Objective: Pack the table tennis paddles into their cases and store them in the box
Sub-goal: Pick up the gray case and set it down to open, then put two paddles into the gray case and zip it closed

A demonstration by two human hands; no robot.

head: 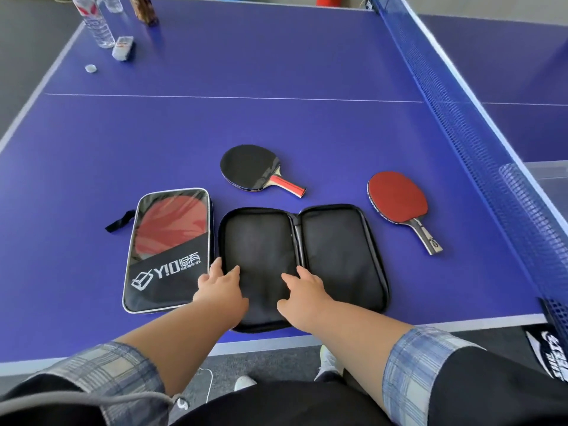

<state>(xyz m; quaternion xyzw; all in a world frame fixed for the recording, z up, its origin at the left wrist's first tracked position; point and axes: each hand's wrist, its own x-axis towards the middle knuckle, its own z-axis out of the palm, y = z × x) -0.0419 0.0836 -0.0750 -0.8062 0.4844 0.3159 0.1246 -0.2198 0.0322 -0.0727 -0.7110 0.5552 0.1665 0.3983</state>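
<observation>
A black zip case (338,256) lies spread open and empty near the front edge of the blue table (276,72). My left hand (219,287) rests on its left half with fingers apart. On the middle of the case lies my right hand (302,290), fingers also spread. Left of it sits a closed case (167,250) with a clear window showing a red paddle inside. Behind the open case lies a paddle (250,167) black side up with a red handle. To the right lies another paddle (396,196) red side up.
The blue net (461,118) runs along the right side. A clear box (550,173) shows behind it at the right edge. At the far left corner stand a water bottle (98,26), a small white packet (123,48) and a bottle cap (91,68).
</observation>
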